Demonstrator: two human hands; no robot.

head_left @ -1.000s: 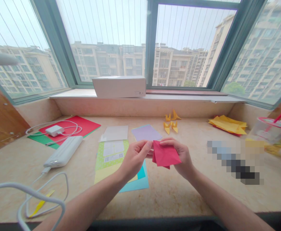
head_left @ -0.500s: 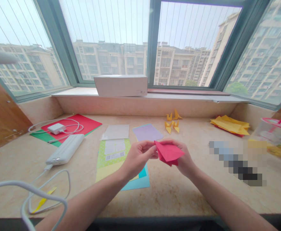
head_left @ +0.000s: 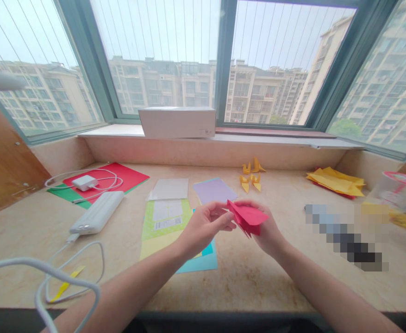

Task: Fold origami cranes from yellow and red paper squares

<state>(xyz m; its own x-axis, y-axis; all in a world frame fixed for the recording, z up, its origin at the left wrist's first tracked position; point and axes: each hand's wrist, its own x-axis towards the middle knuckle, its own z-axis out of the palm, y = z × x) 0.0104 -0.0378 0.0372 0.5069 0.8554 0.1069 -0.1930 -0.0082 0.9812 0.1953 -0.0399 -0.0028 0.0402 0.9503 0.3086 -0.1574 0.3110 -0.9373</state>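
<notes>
A piece of folded red paper [head_left: 254,218] is held up above the counter, its layers spreading a little at the lower edge. My right hand [head_left: 269,235] grips it from the right and behind, with most of the fingers hidden by the paper. At its left corner, my left hand [head_left: 206,226] has thumb and forefinger closed at the edge, the other fingers curled below. Beyond the hands stand several small folded yellow paper figures [head_left: 245,183]. Purple paper [head_left: 215,190] lies just behind my left hand.
Left on the counter are a white power bank [head_left: 97,212], a charger [head_left: 85,182] with cable, and red sheets [head_left: 133,175]. A green patterned packet [head_left: 150,226] lies over light blue paper [head_left: 199,264]. Yellow folded papers [head_left: 338,180] and a plastic cup [head_left: 402,189] are right. A white box [head_left: 177,124] sits on the sill.
The red paper has turned in my hands, so its left folds and lower layers now show more edge-on. My left fingers have shifted slightly along its left side. The view has moved a little.
</notes>
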